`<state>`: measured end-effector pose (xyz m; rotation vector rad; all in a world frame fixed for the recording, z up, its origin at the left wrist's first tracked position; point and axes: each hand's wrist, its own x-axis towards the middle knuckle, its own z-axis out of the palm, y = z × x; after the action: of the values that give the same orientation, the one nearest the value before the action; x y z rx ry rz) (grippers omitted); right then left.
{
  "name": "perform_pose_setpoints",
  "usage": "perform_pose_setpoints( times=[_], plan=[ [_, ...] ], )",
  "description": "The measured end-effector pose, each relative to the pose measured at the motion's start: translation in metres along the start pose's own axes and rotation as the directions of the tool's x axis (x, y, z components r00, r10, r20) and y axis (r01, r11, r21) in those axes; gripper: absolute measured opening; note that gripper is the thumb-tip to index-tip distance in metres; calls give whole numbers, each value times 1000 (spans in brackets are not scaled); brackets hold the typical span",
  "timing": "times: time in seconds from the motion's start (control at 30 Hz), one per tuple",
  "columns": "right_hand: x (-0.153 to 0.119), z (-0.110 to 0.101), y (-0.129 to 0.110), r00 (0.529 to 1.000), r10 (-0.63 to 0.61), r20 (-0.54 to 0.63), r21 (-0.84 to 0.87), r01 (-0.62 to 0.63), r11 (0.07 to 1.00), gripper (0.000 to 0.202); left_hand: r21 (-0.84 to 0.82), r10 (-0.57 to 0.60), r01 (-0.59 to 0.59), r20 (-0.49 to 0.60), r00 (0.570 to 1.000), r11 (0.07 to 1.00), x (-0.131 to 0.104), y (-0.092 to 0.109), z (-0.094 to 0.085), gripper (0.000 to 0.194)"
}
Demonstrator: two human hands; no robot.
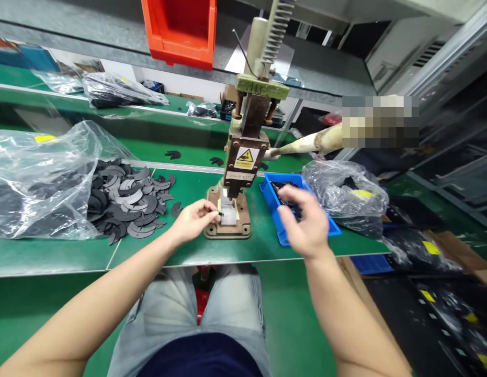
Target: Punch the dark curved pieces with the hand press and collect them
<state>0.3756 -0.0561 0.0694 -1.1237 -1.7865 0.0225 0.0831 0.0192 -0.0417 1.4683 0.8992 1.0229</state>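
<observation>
My left hand [194, 221] is at the base of a hand press [246, 157], its thumb and forefinger pinched on a small black part [221, 213] just above the pale plate [228, 215]. What kind of part this is stays too small to tell. Over the near side of a blue bin [280, 222] hovers my right hand [308, 222], slightly blurred, thumb and fingers apart with nothing visible between them. Small black pieces lie in that bin, partly hidden by the hand. The press ram stands above the plate.
Left of the press lies a pile of dark crescent-shaped pieces [129, 201], spilling from a clear plastic bag [43, 183]. Another bag [349, 191] sits behind the blue bin. The press lever [314, 142] sticks out rightward. An orange bin [182, 36] stands on the shelf above.
</observation>
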Motion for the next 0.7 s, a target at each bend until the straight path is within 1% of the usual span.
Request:
perform_pose_setpoints(
  times=[0.03,0.07,0.1,0.13,0.17,0.2,0.27,0.3,0.33,0.37,0.43,0.5,0.57,0.63,0.7],
  plan=[
    [21,-9,1,994,-2,-112,67,9,998,43,100,21,-17,-42,999,995,11,-3,-2,28],
    [43,-17,0,977,-41,-211,157,76,985,47,217,48,-33,-62,997,976,21,-5,-4,25],
    [65,-23,-2,953,-113,-282,245,186,952,53,338,81,-56,-59,995,939,30,-7,-5,22],
    [85,-28,-5,934,-159,-321,333,269,904,58,449,118,-91,-33,992,889,38,-8,-6,19],
    [104,-31,-9,920,-190,-342,404,326,855,63,537,157,-135,5,988,833,44,-9,-6,18],
    [120,-32,-14,924,-214,-317,456,346,820,62,598,193,-184,49,980,780,49,-9,-5,17],
    [141,-29,-25,937,-244,-252,517,343,784,41,665,252,-280,141,957,692,56,-10,-3,18],
    [146,-26,-31,940,-247,-234,532,337,777,29,683,270,-318,180,946,658,58,-10,-2,20],
    [146,-22,-36,939,-248,-238,540,340,770,24,693,283,-348,212,936,631,60,-10,-1,21],
    [143,-18,-40,934,-246,-258,541,351,765,26,699,290,-369,236,928,612,62,-10,0,22],
    [127,-11,-46,927,-222,-302,535,358,765,31,705,290,-382,254,923,597,64,-10,1,23],
    [103,-5,-48,925,-200,-323,505,348,790,31,708,279,-373,251,927,600,65,-11,0,23],
    [76,0,-47,925,-190,-329,445,330,833,25,709,265,-356,241,934,608,65,-10,0,22],
    [49,5,-41,928,-208,-307,374,319,871,20,714,249,-331,222,943,616,65,-9,1,21],
    [26,12,-33,932,-230,-281,313,315,896,21,718,229,-298,195,954,629,64,-8,3,19]
  ],
)
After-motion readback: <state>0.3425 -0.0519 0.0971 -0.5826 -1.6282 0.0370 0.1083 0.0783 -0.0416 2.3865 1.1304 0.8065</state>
